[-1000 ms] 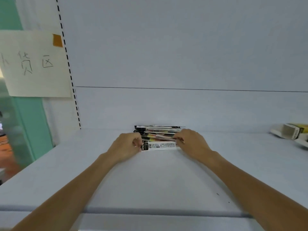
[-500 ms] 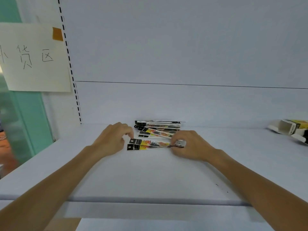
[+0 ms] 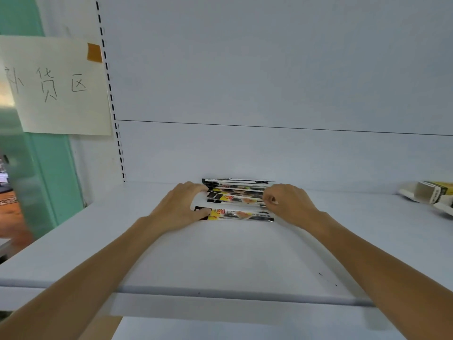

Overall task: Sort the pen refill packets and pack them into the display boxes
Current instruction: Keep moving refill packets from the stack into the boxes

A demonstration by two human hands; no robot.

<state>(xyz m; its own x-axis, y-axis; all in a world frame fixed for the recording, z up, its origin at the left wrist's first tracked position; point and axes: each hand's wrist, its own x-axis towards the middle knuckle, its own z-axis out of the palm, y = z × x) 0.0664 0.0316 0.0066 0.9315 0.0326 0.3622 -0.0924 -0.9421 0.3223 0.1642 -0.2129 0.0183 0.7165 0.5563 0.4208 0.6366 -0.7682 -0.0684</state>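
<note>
Glossy plastic, likely light, floppy, slippery; the ends suit pinching. The left hand (image 3: 180, 208) has a grip on the loose packet (image 3: 241, 215); the right hand (image 3: 288, 204) pinches the stack (image 3: 235, 191).

Soft, cool, diffuse light from overhead keeps the white shelf (image 3: 220, 253) bright and low in contrast. Faint grey shadows lie under both forearms. Print on the pen refill packets (image 3: 235, 192) is too soft to read. The wide lens bows the slotted upright (image 3: 110, 94), and the far left edge is blurred.
</note>
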